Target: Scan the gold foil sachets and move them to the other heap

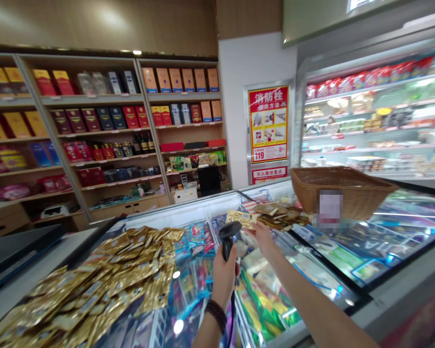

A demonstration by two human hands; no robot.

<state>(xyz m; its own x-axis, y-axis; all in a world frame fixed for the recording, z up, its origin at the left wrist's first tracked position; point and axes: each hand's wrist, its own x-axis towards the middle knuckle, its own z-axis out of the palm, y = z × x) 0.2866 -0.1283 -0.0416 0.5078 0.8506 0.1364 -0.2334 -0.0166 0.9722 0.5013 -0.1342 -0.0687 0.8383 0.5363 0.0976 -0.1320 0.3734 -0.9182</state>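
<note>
A black handheld scanner with a cable is upright in my left hand, whose fingers are wrapped round its handle. My right hand pinches the edge of a gold packet just beyond the scanner's head. Both are above the glass top of a freezer. To the left on the glass lies a large spread-out heap of gold packets. A smaller pile of gold-brown packets lies right of my right hand, beside a brown wicker basket.
Colourful frozen goods show under the glass. A dark device sits on the counter at the left. Shelves of boxes and bottles line the back wall. A red and yellow poster hangs beside a lit display fridge.
</note>
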